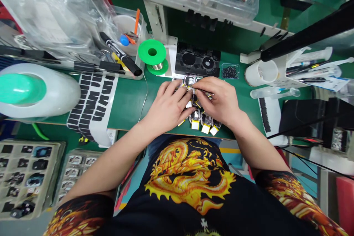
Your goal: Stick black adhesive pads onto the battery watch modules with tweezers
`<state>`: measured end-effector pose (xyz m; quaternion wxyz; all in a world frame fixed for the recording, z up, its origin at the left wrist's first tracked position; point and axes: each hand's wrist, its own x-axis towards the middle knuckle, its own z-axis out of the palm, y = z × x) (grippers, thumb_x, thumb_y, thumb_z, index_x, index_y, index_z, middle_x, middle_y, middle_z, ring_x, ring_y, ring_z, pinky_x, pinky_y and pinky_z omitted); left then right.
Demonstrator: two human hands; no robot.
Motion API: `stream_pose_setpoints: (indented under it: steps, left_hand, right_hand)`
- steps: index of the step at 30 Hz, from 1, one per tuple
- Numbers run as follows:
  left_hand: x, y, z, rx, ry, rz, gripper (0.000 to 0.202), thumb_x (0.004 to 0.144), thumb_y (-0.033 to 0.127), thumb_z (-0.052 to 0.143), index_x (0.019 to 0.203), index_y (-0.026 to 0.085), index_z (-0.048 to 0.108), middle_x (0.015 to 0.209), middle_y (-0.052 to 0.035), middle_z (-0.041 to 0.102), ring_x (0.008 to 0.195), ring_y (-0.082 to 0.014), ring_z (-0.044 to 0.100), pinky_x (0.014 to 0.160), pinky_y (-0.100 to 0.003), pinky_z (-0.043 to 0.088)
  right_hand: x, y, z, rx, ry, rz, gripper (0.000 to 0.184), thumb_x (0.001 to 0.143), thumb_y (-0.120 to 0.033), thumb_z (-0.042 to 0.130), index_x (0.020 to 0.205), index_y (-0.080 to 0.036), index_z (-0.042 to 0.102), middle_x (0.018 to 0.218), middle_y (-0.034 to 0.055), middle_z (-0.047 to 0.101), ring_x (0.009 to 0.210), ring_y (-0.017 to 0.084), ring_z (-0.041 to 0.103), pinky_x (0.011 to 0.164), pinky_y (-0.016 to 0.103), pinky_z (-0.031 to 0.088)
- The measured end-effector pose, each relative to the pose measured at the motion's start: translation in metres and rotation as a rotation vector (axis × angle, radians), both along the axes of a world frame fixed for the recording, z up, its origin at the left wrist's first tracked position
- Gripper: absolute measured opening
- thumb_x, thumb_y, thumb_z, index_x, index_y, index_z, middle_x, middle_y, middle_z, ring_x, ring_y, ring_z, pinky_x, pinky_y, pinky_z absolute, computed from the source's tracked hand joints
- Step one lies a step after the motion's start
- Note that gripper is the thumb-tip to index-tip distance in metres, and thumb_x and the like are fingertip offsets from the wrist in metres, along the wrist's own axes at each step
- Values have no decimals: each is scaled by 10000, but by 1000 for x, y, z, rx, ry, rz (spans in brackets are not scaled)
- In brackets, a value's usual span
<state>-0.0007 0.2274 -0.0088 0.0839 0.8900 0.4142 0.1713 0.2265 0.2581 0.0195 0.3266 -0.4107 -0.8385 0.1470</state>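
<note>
Both hands meet over a cluster of small metal modules with yellow tabs (203,122) on the green bench (127,99). My left hand (168,105) lies over the cluster with fingers curled, pressing on one module. My right hand (217,99) pinches thin metal tweezers (201,91), their tip at a small module (190,81) between the two hands. Several more modules stand in a row near the bench's front edge, partly hidden by my hands.
A black fixture (197,61) sits just behind the hands, a tray of tiny black screws (229,72) to its right, a green solder spool (152,53) to its left. A sheet of black stickers (92,105) lies left. A white bottle (35,90), clear bins and part trays (26,175) surround.
</note>
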Motion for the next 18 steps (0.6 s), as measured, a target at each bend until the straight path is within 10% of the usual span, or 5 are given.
stream_pose_setpoints:
  steps: [18]
  left_hand:
    - [0,0,0,13,1,1,488,1144,460,605,1517,151,663,1457,-192,716,1553,-451,527,1264,-654,467]
  right_hand:
    - [0,-3,-11,98,-3,9,200,1095,-197,651,1218,-237,804,1160,68,863,1071,233,826,957,399,680]
